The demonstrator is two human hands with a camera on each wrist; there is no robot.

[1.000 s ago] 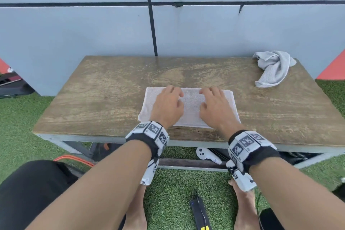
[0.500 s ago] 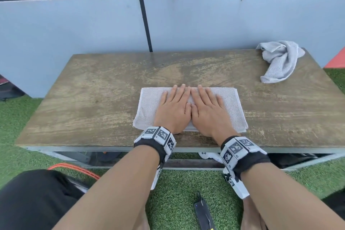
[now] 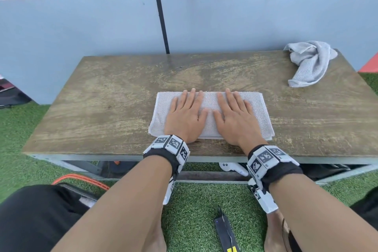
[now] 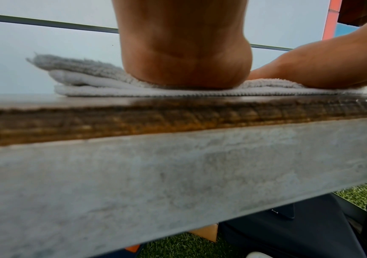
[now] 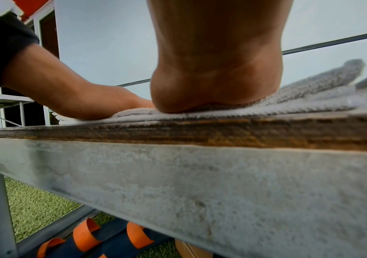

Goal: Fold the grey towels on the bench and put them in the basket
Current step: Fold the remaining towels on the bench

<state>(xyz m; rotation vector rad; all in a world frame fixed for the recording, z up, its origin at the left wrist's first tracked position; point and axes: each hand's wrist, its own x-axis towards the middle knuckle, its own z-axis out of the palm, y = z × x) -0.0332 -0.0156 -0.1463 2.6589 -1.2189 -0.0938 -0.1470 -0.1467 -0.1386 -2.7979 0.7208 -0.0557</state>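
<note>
Pale blue panels crossed by dark seams are standing behind a worn wooden bench (image 3: 106,104), which is sitting on green turf. From the head view, a folded grey towel (image 3: 258,116) is lying near the bench's 6 o'clock edge, and both hands are lying flat on it: the left hand (image 3: 185,117) toward 9 o'clock, the right hand (image 3: 235,119) toward 3 o'clock, thumbs nearly meeting at the middle. Fingers on both are stretching straight and slightly spread, gripping nothing, only pressing down. A second grey towel (image 3: 308,63) is lying crumpled at about 2 o'clock on the bench, well apart from the hands; only this view is showing the whole of it.

The left wrist view is showing what the head view cannot: the heel of the left hand (image 4: 184,69) is sinking into the towel (image 4: 94,87), whose stacked layers are curling up loosely at the free end. The right wrist view is showing the right hand (image 5: 215,85) pressing likewise, layers of the towel (image 5: 310,97) lifting at 3 o'clock, and orange-and-navy fabric (image 5: 103,239) lying under the bench. The basket is not showing in any view.
</note>
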